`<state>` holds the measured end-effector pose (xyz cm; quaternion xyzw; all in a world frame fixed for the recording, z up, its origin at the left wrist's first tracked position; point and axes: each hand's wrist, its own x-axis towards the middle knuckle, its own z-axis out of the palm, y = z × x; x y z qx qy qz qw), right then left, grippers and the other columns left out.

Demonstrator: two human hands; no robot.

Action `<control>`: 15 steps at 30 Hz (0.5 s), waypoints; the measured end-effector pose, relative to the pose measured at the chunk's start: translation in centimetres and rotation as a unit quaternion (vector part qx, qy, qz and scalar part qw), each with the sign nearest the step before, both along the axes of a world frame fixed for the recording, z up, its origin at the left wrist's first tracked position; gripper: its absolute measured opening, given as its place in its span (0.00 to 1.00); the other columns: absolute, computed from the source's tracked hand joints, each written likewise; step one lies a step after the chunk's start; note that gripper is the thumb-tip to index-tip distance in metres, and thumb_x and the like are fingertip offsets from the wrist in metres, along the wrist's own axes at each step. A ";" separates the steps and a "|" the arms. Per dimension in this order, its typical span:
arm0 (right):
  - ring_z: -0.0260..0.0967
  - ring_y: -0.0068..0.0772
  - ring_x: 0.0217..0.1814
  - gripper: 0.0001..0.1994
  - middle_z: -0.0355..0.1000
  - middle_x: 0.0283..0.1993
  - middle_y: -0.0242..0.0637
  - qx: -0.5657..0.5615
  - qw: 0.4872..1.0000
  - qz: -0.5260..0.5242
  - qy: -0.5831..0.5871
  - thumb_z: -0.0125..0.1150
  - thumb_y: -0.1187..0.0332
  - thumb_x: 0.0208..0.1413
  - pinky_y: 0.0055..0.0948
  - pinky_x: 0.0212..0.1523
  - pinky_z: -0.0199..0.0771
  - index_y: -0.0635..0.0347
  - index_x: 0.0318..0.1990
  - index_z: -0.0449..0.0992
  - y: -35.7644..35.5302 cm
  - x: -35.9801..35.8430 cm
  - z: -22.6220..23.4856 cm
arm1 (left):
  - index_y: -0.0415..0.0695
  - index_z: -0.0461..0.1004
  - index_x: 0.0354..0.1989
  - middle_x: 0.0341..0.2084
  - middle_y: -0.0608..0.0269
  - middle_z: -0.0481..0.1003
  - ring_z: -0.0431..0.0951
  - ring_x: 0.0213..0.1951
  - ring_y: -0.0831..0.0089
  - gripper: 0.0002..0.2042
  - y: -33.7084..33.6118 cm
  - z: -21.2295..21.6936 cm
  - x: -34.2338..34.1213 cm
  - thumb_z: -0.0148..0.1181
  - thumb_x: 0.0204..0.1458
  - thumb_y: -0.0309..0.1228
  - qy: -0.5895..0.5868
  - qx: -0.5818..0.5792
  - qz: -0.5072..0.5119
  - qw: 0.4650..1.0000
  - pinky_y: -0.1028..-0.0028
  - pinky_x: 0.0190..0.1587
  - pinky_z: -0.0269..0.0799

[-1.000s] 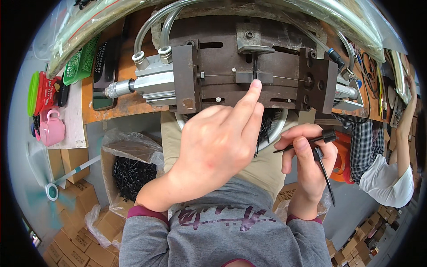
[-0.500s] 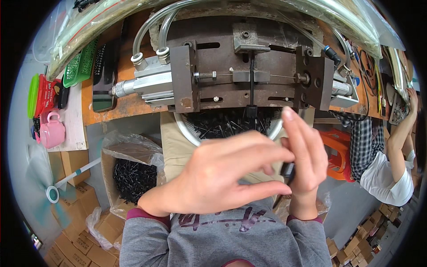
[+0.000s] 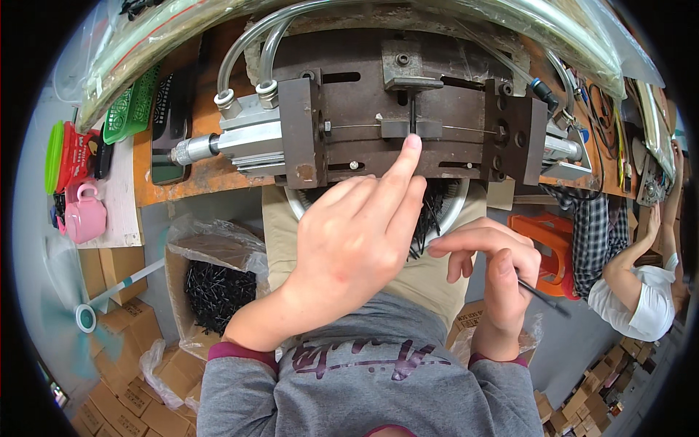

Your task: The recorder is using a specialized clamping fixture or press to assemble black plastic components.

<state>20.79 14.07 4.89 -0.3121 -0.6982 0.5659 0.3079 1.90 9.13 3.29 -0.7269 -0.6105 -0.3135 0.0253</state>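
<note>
Workshop table [image 3: 211,178], wooden, beyond the left hand [image 3: 357,226] and right hand [image 3: 502,273]; dark steel fixture plate [image 3: 342,51] upon it. Slender black strip [image 3: 413,109]: one, at a small grey block [image 3: 394,129], reaching forward from the left hand's index fingertip; long axis fore-and-aft, crosswise to the thin metal rods [image 3: 357,127], far end toward the steel bracket [image 3: 413,82], near end hidden by the finger. Left hand: index extended, other fingers partly bent; palm hidden, so whether it holds anything cannot be told. Right hand: narrow, holding a second black piece [image 3: 542,295]; tail slanting rightward and back toward the body, tip blurred. White-rimmed bowl [image 3: 460,204]: black pieces inside, between the hands. Carton [image 3: 177,288]: similar pieces, left of the left forearm. Step in hand, as judged: seating the strip under the fingertip. Next move, as judged: calls for lifting that fingertip straight, strip undisturbed.
</note>
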 end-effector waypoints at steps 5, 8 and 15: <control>0.68 0.26 0.23 0.34 0.77 0.35 0.45 -0.090 0.996 0.011 -0.021 0.34 0.45 0.67 0.22 0.25 0.64 0.72 0.49 0.78 0.0 0.2 0.2 | 0.39 0.80 0.36 0.50 0.55 0.78 0.79 0.28 0.71 0.12 0.4 0.9 0.0 0.70 0.41 0.26 0.031 -0.029 0.012 0.999 0.76 0.31 0.73; 0.70 0.28 0.27 0.40 0.76 0.42 0.50 -0.093 0.995 -0.027 -0.031 0.29 0.40 0.67 0.21 0.24 0.64 0.74 0.55 0.74 -0.2 0.2 0.1 | 0.41 0.80 0.37 0.49 0.56 0.79 0.80 0.28 0.72 0.12 0.4 1.1 -0.2 0.70 0.41 0.27 0.020 -0.026 0.006 0.999 0.77 0.28 0.72; 0.67 0.34 0.54 0.37 0.66 0.60 0.49 -0.202 0.977 0.002 0.061 0.29 0.41 0.68 0.33 0.53 0.68 0.65 0.68 0.61 -0.8 -1.2 -0.7 | 0.40 0.81 0.39 0.38 0.57 0.81 0.82 0.34 0.69 0.14 -1.4 1.7 1.6 0.63 0.42 0.30 -0.158 0.074 -0.227 0.958 0.77 0.32 0.78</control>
